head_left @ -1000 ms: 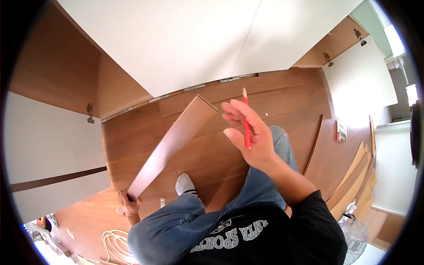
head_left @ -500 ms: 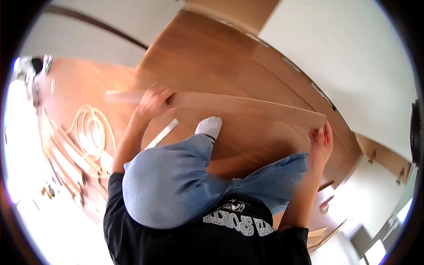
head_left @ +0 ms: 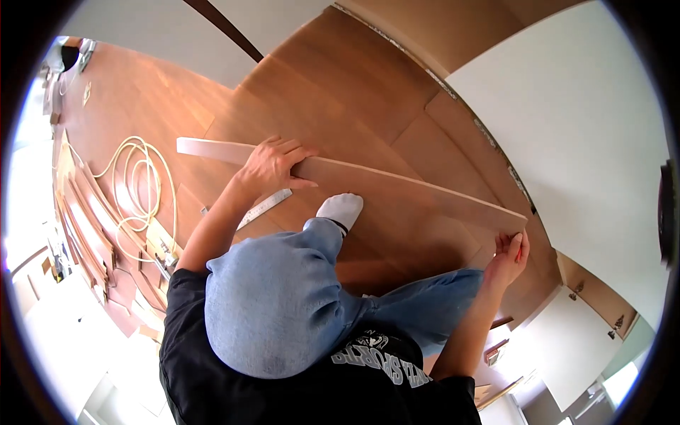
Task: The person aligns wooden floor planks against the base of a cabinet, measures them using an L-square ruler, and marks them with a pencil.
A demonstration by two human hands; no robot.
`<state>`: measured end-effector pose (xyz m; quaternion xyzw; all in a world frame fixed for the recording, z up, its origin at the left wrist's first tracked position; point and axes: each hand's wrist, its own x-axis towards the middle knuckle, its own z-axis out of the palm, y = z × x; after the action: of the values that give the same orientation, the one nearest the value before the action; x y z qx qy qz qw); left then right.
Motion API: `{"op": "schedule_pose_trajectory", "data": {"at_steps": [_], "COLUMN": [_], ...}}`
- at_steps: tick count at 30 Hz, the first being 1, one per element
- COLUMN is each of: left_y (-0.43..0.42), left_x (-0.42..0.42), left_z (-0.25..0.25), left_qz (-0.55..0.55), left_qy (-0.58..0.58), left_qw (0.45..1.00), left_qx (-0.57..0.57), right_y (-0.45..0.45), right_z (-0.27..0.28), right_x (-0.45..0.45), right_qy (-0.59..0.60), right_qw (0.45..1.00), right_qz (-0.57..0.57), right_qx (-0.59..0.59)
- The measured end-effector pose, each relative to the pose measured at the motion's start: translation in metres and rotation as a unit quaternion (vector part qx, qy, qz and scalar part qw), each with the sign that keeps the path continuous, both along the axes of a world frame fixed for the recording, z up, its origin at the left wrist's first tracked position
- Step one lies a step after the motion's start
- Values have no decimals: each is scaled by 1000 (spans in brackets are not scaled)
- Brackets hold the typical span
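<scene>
A long, thin wooden plank (head_left: 418, 193) stretches across in front of me, held above the wood floor. Toward its left part, my left hand (head_left: 273, 166) is closed over it, fingers across the upper edge and thumb below. My right hand (head_left: 504, 263) pinches the plank's right end with bent fingers. A slim red pencil-like stick (head_left: 518, 253) shows between those fingers, mostly hidden. Below my left hand, a metal ruler (head_left: 265, 208) lies on the floor, partly covered by my forearm. My socked foot (head_left: 341, 210) rests just under the plank.
A coiled pale cable or hose (head_left: 150, 185) lies on the floor at left, beside a pile of cut floor strips (head_left: 95, 227). White panels (head_left: 567, 120) border the right side. A dark upright strip (head_left: 227, 32) stands at the top left.
The view has shifted. In the picture, the plank's right end and my right hand sit lower, and my left hand appears a little farther right. Both hands still hold the plank.
</scene>
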<state>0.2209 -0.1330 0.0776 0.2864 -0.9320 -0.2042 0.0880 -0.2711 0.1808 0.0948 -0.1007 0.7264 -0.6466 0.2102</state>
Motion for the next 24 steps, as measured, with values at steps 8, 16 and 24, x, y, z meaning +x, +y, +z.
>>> {"op": "schedule_pose_trajectory", "data": {"at_steps": [8,16,24], "left_y": [16,-2,-7], "left_x": [-38,-86,-176], "left_z": [48,171,162], "left_qz": [42,106,76], "left_qy": [146,268,497], "left_qw": [983,924,751], "left_qx": [101,251,428], "right_y": [-11,-30,-96], "right_z": [20,18,45], "right_x": [39,130,170], "right_qy": [0,210,394], "right_qw": [985,950,852], "right_qz": [-43,209,341], "right_qx": [-168,-102,44]}}
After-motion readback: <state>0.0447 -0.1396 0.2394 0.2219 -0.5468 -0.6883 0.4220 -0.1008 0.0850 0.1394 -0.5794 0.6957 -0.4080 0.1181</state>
